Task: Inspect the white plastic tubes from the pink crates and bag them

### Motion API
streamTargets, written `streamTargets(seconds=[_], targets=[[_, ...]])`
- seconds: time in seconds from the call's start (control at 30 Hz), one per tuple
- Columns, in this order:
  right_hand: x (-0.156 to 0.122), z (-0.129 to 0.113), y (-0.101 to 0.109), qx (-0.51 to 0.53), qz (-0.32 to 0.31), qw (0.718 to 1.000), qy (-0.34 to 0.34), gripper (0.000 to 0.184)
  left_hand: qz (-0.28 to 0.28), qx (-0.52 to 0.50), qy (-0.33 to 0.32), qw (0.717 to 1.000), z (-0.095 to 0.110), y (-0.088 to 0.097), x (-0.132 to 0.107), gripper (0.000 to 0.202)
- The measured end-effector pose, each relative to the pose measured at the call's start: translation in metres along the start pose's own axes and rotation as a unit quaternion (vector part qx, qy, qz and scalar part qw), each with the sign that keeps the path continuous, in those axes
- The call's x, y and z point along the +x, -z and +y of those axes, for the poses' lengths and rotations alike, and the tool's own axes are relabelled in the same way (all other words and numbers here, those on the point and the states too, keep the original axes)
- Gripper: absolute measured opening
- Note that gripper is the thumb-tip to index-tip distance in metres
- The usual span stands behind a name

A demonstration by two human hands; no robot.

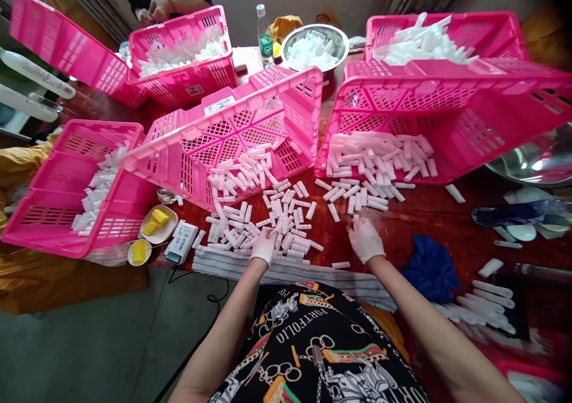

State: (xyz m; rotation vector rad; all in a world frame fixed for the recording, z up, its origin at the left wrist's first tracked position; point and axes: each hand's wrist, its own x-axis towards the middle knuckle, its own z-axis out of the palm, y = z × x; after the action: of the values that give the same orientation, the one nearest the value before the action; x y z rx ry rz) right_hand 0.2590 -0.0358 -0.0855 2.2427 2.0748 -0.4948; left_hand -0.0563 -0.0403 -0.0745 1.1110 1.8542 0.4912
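Many small white plastic tubes [286, 212] with dark markings lie in a loose pile on the red table. My left hand [263, 245], in a white glove, is at the near edge of this pile, its fingers drawn together among the tubes; what they hold is hidden. To the right, my right hand [365, 238], also gloved, rests over bare table just below a second group of white tubes [357, 197]. Its fingers are slightly bent and apart, with nothing visible in them. Both groups spill from tipped pink crates, the left crate [174, 135] and the right crate [482, 111].
A striped towel [322, 276] lines the near edge. At left are a small white device [181, 242], yellow sponges [158, 218] and a pink crate [27, 212]. A blue cloth [431, 269] lies at right. Behind stand a metal bowl [344, 45], a bottle [265, 36] and another person's hands [158, 9].
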Motion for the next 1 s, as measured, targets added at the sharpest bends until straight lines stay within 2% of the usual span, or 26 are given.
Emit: streamTargets(seconds=[0.07,0.13,0.2,0.27,0.3,0.37,0.4,0.43,0.47,0.5,0.57,0.6,0.67,0.77,0.93,1.0], targets=[[-0.023,-0.003,-0.005,-0.028,-0.073,0.989,0.127,0.022,-0.018,-0.022,-0.004,1.000,-0.001,0.001,-0.003,0.030],[-0.048,-0.006,-0.015,-0.059,-0.175,0.955,0.233,0.022,-0.040,-0.057,-0.014,0.997,0.000,0.000,-0.007,0.032],[-0.067,-0.008,-0.026,-0.079,-0.221,0.935,0.267,0.030,-0.061,-0.089,-0.021,0.994,0.003,-0.003,-0.012,0.033],[-0.073,-0.013,-0.032,-0.055,-0.219,0.943,0.243,0.034,-0.086,-0.119,-0.008,0.989,0.011,-0.006,-0.018,0.035],[-0.071,-0.017,-0.032,-0.016,-0.204,0.957,0.206,0.033,-0.105,-0.138,0.004,0.985,0.016,-0.008,-0.021,0.037],[-0.058,-0.031,-0.020,0.116,-0.147,0.978,0.090,0.027,-0.146,-0.187,0.025,0.971,0.030,-0.011,-0.030,0.039],[-0.050,-0.041,-0.009,0.206,-0.108,0.972,0.023,0.024,-0.164,-0.212,0.030,0.963,0.038,-0.012,-0.034,0.040],[-0.041,-0.052,0.005,0.297,-0.065,0.952,-0.035,0.023,-0.175,-0.236,0.031,0.955,0.046,-0.013,-0.039,0.039],[-0.032,-0.063,0.021,0.399,-0.028,0.914,-0.072,0.026,-0.181,-0.256,0.029,0.949,0.055,-0.014,-0.043,0.038],[-0.024,-0.075,0.037,0.495,-0.005,0.866,-0.075,0.032,-0.184,-0.272,0.026,0.944,0.063,-0.015,-0.047,0.037],[-0.013,-0.096,0.068,0.618,0.043,0.783,-0.059,0.038,-0.181,-0.291,0.017,0.939,0.077,-0.017,-0.053,0.036],[-0.009,-0.104,0.080,0.653,0.053,0.754,-0.044,0.039,-0.179,-0.296,0.011,0.938,0.083,-0.017,-0.055,0.036],[-0.006,-0.117,0.096,0.682,0.053,0.729,-0.022,0.035,-0.178,-0.311,0.004,0.934,0.092,-0.018,-0.058,0.036],[-0.007,-0.126,0.105,0.678,0.037,0.734,-0.001,0.031,-0.221,-0.365,0.019,0.904,0.100,-0.013,-0.061,0.039],[-0.015,-0.132,0.111,0.638,0.056,0.768,0.027,0.030,-0.369,-0.447,0.070,0.812,0.112,0.005,-0.067,0.044],[-0.018,-0.134,0.113,0.638,0.022,0.769,0.028,0.031,-0.419,-0.468,0.086,0.773,0.118,0.010,-0.070,0.043]])
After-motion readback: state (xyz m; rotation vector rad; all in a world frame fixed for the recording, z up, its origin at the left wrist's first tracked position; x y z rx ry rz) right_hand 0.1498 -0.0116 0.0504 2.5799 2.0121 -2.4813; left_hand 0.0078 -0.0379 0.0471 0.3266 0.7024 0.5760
